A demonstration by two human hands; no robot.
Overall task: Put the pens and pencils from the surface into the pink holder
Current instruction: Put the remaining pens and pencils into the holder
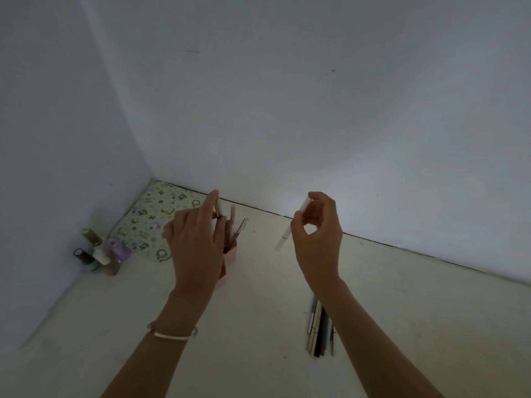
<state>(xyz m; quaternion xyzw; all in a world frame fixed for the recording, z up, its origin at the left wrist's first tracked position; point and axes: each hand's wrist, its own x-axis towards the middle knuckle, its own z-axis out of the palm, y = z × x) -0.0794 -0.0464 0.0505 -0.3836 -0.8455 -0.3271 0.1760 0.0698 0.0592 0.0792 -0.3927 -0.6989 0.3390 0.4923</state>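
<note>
The pink holder (230, 258) stands on the pale surface, mostly hidden behind my left hand (195, 248). Several pens (233, 222) stick up out of it. My left hand is over the holder, its fingers pinching a grey pen (219, 208) that points down into it. My right hand (319, 234) is raised to the right of the holder and holds a white pen (287, 232) tilted between thumb and fingers. A bundle of pens and pencils (319, 330) lies on the surface under my right forearm.
Several small bottles (99, 252) cluster by the left wall. A floral patterned cloth (149, 219) lies in the corner behind the holder. White walls close the surface at the back and on the left.
</note>
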